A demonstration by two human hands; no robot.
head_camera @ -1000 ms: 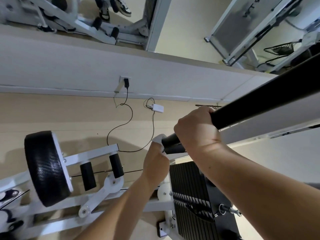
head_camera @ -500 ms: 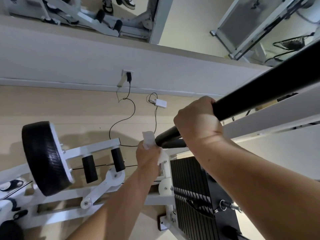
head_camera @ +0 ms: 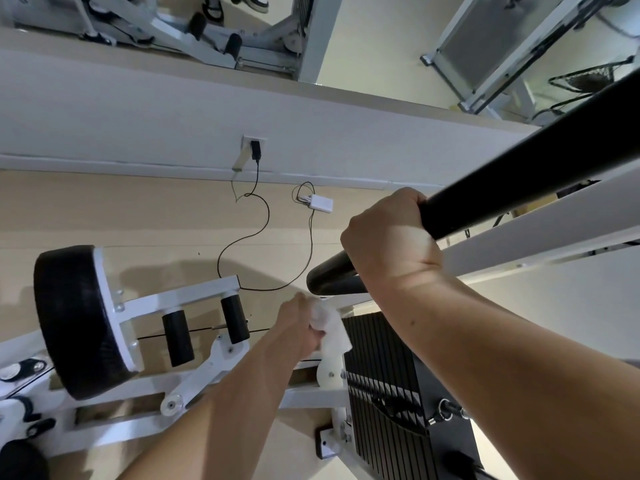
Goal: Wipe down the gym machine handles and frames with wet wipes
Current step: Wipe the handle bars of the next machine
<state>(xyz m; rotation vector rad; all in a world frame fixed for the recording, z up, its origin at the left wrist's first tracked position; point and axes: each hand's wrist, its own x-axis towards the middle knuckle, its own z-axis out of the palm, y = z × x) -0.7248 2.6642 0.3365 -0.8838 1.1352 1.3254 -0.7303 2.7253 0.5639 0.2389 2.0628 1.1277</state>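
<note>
A long black machine handle (head_camera: 519, 174) runs from the upper right down to its rounded end at the centre. My right hand (head_camera: 388, 237) grips it a little above that end. My left hand (head_camera: 298, 323) holds a crumpled white wet wipe (head_camera: 330, 323) just below the handle's end, apart from it. A white frame bar (head_camera: 540, 233) runs alongside under the handle. The black weight stack (head_camera: 381, 368) stands below my arms.
A white-framed machine with a round black pad (head_camera: 72, 320) and two black rollers (head_camera: 178, 336) fills the lower left. A black cable (head_camera: 256, 230) runs across the floor from a wall socket (head_camera: 254, 147) to a white adapter (head_camera: 320, 203). A mirror lines the wall above.
My left hand with the wipe has slid down off the handle's end and now sits below it. My right hand keeps its grip on the handle.
</note>
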